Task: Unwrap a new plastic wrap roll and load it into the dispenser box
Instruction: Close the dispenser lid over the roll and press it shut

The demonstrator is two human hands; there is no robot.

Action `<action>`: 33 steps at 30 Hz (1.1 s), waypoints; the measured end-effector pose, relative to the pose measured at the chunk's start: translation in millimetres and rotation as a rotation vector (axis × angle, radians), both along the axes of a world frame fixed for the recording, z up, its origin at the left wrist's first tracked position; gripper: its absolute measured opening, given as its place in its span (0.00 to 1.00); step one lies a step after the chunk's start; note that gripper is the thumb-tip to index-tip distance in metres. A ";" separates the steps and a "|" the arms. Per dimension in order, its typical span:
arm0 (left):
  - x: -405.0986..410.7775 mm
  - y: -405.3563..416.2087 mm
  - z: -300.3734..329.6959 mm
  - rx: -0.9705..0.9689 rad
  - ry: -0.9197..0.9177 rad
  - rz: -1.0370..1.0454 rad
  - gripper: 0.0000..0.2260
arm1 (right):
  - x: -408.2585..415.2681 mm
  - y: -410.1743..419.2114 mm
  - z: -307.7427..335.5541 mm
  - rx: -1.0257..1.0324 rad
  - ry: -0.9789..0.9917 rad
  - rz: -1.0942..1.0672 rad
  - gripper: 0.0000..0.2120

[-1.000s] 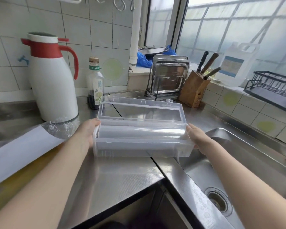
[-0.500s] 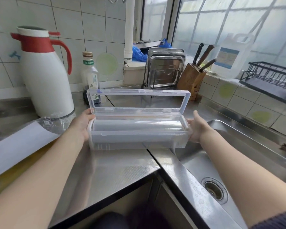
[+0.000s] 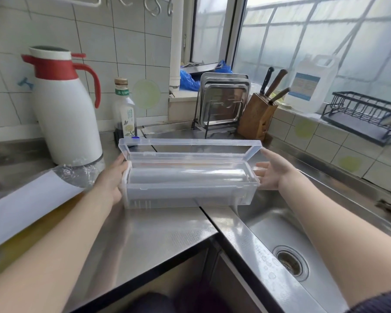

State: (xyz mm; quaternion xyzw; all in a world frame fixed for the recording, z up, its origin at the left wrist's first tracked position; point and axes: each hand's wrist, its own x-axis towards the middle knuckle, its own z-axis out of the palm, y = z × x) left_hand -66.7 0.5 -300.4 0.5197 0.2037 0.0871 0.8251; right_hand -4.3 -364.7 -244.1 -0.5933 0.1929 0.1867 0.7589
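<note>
Clear rectangular plastic dispenser box [image 3: 191, 188] sits on the brushed steel counter [image 3: 149, 240], long axis running left to right across my view, its right end hanging over the edge of the stainless sink basin [image 3: 287, 224]. Hinged transparent lid [image 3: 190, 149] stands open, tilted up and back toward the wall. Inside the trough lies the pale cylindrical plastic wrap roll [image 3: 185, 176], parallel to the box, ends pointing left and right. My left hand [image 3: 112, 177] is against the left end wall of the box, palm flat to it, fingers reaching forward along that end; whether they curl round the rim I cannot tell, so no clear call on that grip. My right hand [image 3: 272, 171] is at the right end, fingers straight and spread, palm turned toward the box, just beside the end wall; actual contact I cannot make out. Both forearms extend forward from the lower corners. Left of the box: crumpled clear film and a white paper sheet [image 3: 29, 204] lying on the counter. Behind it: white thermos jug with red collar and handle [image 3: 66, 109], and a dark sauce bottle [image 3: 124, 111].
</note>
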 end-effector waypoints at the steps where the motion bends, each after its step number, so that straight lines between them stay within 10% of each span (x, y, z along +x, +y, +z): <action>1: -0.4 -0.2 0.9 0.013 -0.004 -0.015 0.20 | 0.1 0.0 2.8 -0.012 -0.014 0.010 0.38; 23: -39.8 -21.5 15.4 1.180 0.136 0.090 0.25 | -24.0 11.3 -27.9 -0.667 -0.507 0.140 0.19; 26: -49.5 -20.8 26.1 1.100 0.163 0.019 0.29 | -28.6 13.4 -33.4 -0.711 -0.536 0.134 0.18; 33: -56.0 -35.7 39.7 1.315 0.184 -0.101 0.24 | -39.5 18.0 -24.2 -1.321 -0.812 0.311 0.13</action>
